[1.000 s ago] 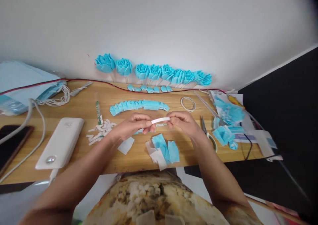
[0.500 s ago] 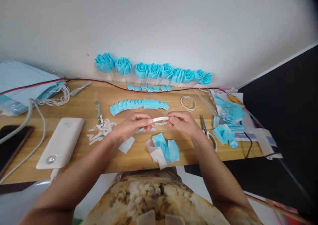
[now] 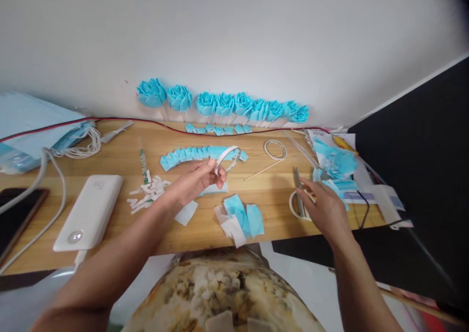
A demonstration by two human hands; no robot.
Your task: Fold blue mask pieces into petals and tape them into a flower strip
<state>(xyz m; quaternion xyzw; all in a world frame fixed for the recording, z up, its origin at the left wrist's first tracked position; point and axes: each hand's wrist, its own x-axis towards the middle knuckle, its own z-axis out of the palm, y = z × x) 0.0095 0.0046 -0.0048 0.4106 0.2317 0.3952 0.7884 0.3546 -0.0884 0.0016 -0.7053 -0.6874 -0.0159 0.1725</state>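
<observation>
My left hand (image 3: 203, 178) pinches a narrow roll of white tape (image 3: 227, 158), held up over the table's middle with its ring tilted. Farther right, my right hand (image 3: 322, 200) is closed over a pair of scissors (image 3: 298, 178), whose blades point away from me; its fingers partly hide the handles. A pale ring (image 3: 292, 206) shows beside the scissors, partly covered. Below my left hand lie blue and white fabric pieces (image 3: 238, 212). Behind it is a row of overlapping folded blue pieces (image 3: 186, 155).
Blue fabric roses (image 3: 207, 104) on sticks stand along the wall. A thin stick (image 3: 263, 170) and another tape roll (image 3: 269, 151) lie centre right. White paper scraps (image 3: 152, 190), a power bank (image 3: 88, 212) and a phone (image 3: 18, 215) are at left. Blue scraps (image 3: 337, 161) lie at right.
My right hand has let go of the tape roll and moved right to the scissors. My left hand keeps the roll, now turned so its ring shows. The thin stick has come into view.
</observation>
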